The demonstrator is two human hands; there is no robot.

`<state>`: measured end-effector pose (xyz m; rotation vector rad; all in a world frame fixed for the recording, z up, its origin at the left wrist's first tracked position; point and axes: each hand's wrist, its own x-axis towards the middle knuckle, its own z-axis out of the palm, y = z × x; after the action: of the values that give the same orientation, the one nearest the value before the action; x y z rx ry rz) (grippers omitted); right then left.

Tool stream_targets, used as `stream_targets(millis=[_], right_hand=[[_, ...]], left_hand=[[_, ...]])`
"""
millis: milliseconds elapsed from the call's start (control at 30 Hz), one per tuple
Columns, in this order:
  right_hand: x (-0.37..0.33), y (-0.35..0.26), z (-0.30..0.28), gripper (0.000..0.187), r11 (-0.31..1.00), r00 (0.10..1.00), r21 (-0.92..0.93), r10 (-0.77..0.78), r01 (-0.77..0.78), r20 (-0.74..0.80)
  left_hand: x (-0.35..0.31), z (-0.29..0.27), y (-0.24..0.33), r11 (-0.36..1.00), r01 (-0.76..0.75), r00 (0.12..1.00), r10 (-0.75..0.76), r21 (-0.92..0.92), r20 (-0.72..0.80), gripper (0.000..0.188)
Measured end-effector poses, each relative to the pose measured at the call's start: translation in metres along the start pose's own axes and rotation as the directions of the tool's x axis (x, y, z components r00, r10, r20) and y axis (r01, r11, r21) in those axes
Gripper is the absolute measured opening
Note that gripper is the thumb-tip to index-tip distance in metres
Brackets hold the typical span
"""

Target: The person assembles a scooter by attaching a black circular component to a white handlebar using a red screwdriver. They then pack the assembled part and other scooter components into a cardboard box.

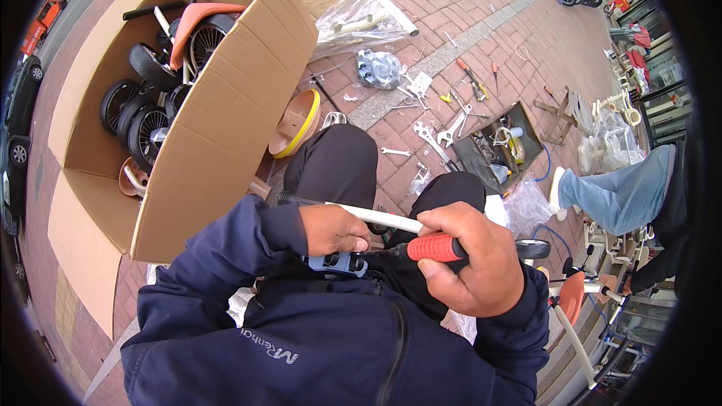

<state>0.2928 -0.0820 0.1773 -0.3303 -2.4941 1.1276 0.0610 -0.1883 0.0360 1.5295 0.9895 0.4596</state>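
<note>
My right hand [474, 259] is wrapped round the red grip of a screwdriver [435, 248], its dark shaft pointing left. The shaft meets a blue-grey plastic part [338, 264] in my lap; its exact contact point is hidden. My left hand [332, 230] is closed on that part, thumb on top, its other fingers mostly hidden. Just beyond the screwdriver a white tube [382, 219] runs from behind my left hand to the fingers of my right hand. Whether the tube joins the blue-grey part cannot be seen.
An open cardboard box [218, 105] with wheels [147, 135] stands left. Ahead lie wrenches [454, 126], screwdrivers [474, 79] and a toolbox [481, 149] on brick paving. Another person's jeans leg [620, 188] shows at right, near bicycle parts [575, 316]. A yellow-rimmed bowl-shaped part [295, 124] sits beside the box.
</note>
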Motion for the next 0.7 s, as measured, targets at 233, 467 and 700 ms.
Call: stream_targets(millis=[233,467,700], right_hand=[[0.000,0.002,-0.004,0.048,0.998,0.999,-0.060,-0.033,0.033,0.002],[0.001,0.003,-0.003,0.057,0.999,0.999,0.011,-0.032,0.032,-0.001],[-0.010,0.009,-0.005,0.037,0.948,0.968,0.305,-0.017,0.096,-0.252]], left_hand=[[-0.008,-0.001,-0.006,0.979,0.021,0.997,-0.004,-0.202,0.081,0.026],[-0.008,0.002,-0.011,0.961,0.008,0.999,0.007,-0.275,0.053,0.023],[-0.010,0.013,-0.019,0.946,-0.082,0.995,0.059,-0.313,-0.082,0.018]])
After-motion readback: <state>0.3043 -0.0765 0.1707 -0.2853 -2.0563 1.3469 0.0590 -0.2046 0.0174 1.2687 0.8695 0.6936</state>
